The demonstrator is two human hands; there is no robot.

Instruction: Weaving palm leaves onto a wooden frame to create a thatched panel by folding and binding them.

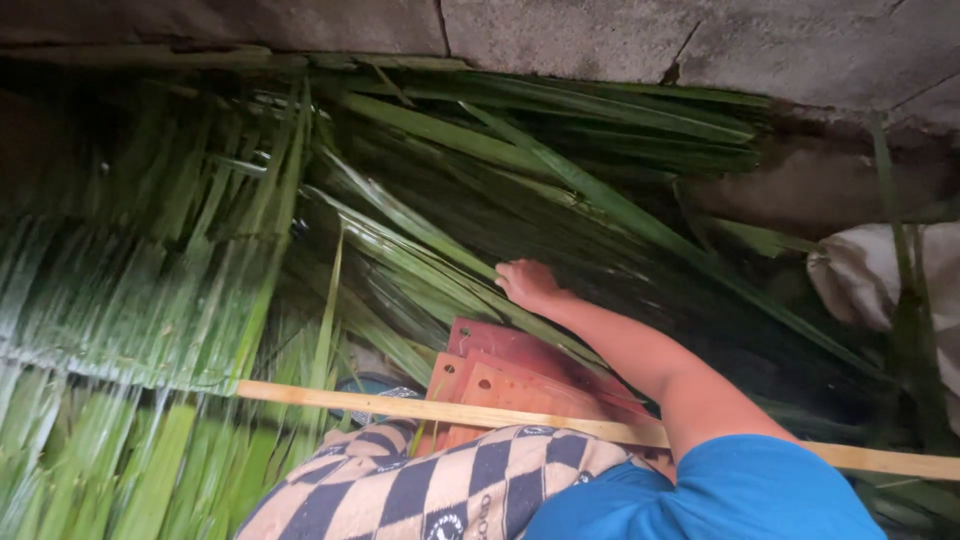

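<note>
My right hand [524, 281] reaches forward from a blue sleeve [730, 495] into a heap of long green palm leaves [560, 190]. Its fingers curl down around a leaf strip, and their tips are hidden among the blades. Just below the hand lie stacked red and orange flat plastic pieces [500, 375]. A thin pale wooden lath [440, 411] runs across in front of them, over a checkered cloth [440, 480] on my lap. My left hand is out of view.
A panel of folded, lined-up palm leaves [120, 300] fills the left side. A rough concrete wall [600, 35] stands behind the heap. A white sack [870, 280] sits at the right edge, crossed by a leaf.
</note>
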